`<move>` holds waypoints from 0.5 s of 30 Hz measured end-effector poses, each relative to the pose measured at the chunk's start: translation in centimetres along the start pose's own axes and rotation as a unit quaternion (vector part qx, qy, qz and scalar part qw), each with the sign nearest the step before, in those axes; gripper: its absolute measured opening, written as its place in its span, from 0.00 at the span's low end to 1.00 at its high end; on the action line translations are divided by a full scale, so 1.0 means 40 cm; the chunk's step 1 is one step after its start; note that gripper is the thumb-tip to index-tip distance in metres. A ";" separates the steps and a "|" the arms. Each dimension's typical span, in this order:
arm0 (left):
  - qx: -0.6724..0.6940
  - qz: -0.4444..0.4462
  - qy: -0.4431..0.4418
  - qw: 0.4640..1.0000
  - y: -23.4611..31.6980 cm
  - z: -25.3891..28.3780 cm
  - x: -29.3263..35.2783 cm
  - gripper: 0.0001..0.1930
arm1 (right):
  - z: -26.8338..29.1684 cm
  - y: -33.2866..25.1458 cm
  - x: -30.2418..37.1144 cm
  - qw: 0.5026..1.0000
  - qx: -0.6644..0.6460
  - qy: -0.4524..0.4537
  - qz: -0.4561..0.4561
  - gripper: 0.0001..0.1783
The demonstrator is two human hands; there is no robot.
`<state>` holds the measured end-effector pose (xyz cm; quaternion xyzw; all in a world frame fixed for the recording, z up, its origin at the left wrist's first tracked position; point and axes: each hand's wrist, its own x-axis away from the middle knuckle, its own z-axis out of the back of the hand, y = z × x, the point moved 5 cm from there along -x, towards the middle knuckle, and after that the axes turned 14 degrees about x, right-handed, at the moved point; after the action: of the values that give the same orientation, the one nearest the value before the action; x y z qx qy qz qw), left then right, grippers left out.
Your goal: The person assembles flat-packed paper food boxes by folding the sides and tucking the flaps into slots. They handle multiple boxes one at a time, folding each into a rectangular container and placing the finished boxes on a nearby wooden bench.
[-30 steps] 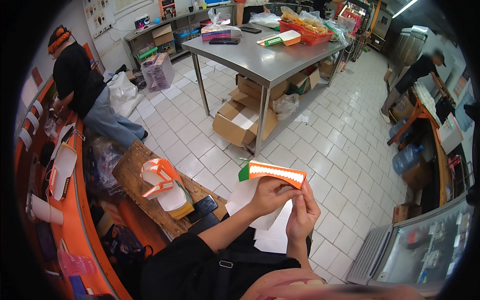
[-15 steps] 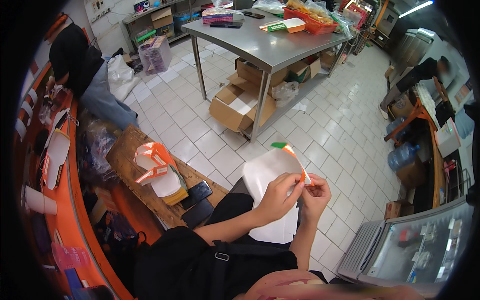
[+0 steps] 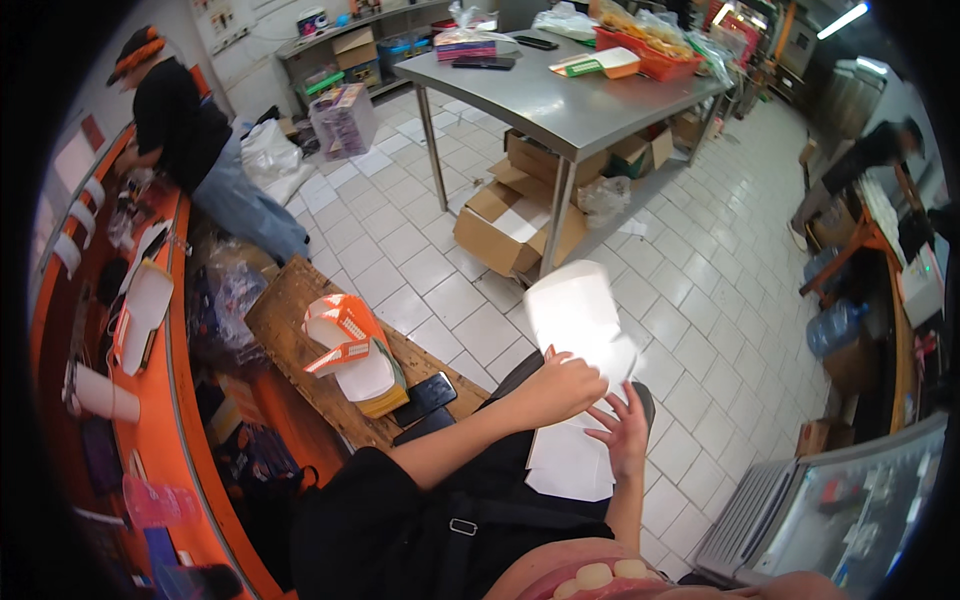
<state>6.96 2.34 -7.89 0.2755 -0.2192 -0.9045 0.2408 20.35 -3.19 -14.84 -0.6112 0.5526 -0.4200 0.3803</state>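
My left hand (image 3: 566,384) grips the lower edge of a flat white carton blank (image 3: 574,312), held up over my lap with its white face toward me. My right hand (image 3: 625,430) is just below the carton's lower right corner, fingers spread and holding nothing. A pile of white blanks (image 3: 568,462) lies on my lap under both hands. To my left, a stack of folded orange-and-white cartons (image 3: 350,345) sits on a wooden pallet (image 3: 290,310).
A dark phone (image 3: 424,398) lies on the pallet beside the stack. A steel table (image 3: 560,100) stands ahead, with open cardboard boxes (image 3: 505,228) under it. A person in black (image 3: 190,140) works at the orange counter (image 3: 170,330) on the left. A second person stands far right.
The carton showed its orange printed side and stood edge-on; it is now turned with the white face toward me and raised. My right hand has come off it and spread.
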 end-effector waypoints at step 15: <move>0.096 0.063 -0.079 0.990 -0.020 -0.239 0.110 0.13 | 0.107 0.193 0.093 0.971 0.130 0.104 -0.174 0.11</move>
<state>9.26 -2.00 -17.23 0.2108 -0.3405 -0.8812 0.2513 21.73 -7.66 -23.19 -0.5961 0.4149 -0.6093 0.3182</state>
